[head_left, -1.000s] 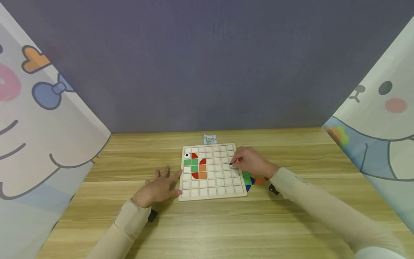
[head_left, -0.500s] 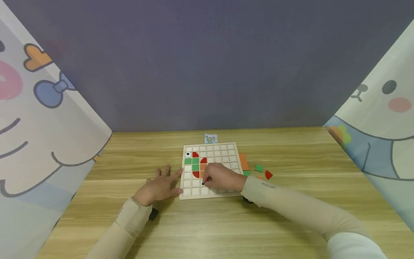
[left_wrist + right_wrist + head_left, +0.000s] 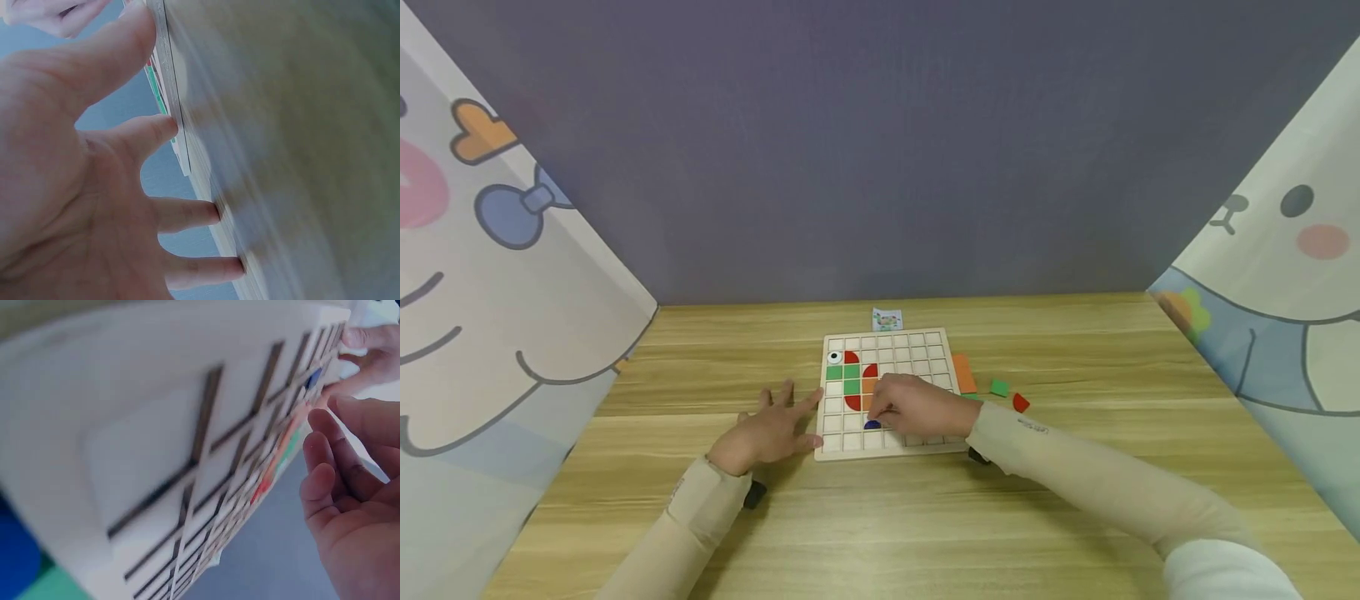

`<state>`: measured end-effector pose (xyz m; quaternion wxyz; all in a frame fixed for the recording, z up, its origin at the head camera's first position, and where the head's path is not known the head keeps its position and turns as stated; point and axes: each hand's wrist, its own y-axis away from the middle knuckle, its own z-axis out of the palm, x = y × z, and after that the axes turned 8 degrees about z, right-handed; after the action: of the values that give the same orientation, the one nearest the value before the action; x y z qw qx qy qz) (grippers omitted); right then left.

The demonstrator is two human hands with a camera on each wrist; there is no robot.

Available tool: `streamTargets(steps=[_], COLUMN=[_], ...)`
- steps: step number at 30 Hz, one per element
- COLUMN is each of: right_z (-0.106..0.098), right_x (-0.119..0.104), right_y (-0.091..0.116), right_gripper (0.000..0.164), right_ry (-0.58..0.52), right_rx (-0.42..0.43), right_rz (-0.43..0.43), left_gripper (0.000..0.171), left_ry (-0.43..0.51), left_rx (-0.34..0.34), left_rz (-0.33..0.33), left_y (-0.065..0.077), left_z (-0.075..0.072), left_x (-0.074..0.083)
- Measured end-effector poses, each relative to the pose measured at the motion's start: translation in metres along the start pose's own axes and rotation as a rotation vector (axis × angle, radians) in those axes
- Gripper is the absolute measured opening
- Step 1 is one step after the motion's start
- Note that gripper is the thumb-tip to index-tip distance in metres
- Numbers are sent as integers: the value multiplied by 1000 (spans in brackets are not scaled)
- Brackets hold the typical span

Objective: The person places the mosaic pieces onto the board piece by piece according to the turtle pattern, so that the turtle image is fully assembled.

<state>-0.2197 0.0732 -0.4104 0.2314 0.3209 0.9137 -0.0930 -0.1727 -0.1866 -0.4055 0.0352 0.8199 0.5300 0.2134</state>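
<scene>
In the head view a wooden grid board (image 3: 921,423) bears flat coloured tiles. A blue rounded tile (image 3: 872,425) lies in a cell below the orange tiles. My right hand (image 3: 917,407) hovers over the board, fingertips just above that tile. In the right wrist view, the blue tile (image 3: 314,378) shows apart from my loosely bent fingers, with nothing between them. My left hand (image 3: 771,433) is spread at the board's left edge. The left wrist view shows its thumb and index finger at the board's edge (image 3: 170,81), the other fingertips on the table.
A white eye tile (image 3: 834,357), red, green and orange tiles sit at the board's left. To its right lie an orange tile (image 3: 964,374), a green square (image 3: 999,387) and a red quarter-round tile (image 3: 1021,402). A small picture card (image 3: 887,320) lies behind.
My right hand has moved left from the board's right side, carrying the blue tile, and has let it go in a lower cell. My left hand stays at the edge.
</scene>
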Motion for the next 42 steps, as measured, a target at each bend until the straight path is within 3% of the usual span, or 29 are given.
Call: streamTargets(steps=[7, 13, 21, 28, 34, 42], right_z=[-15, -30, -54, -61, -58, -51], right_x=[5, 25, 64, 98, 116, 125], right_y=[11, 31, 71, 99, 111, 109], right_gripper=[14, 20, 27, 30, 39, 48], right_ry=[14, 7, -89, -88, -81, -39], right_rx=[48, 147, 198, 215, 172, 92], right_rz=[38, 53, 243, 341, 330, 251], left_gripper=[76, 77, 77, 77, 77, 77], left_ry=[-1, -10, 10, 10, 5, -1], left_rx=[3, -2, -7, 0, -3, 0], left_rz=[4, 5, 4, 0, 2, -2], left_y=[0, -1, -2, -2, -1, -4], left_z=[0, 1, 2, 3, 3, 4], left_x=[0, -1, -2, -3, -3, -5])
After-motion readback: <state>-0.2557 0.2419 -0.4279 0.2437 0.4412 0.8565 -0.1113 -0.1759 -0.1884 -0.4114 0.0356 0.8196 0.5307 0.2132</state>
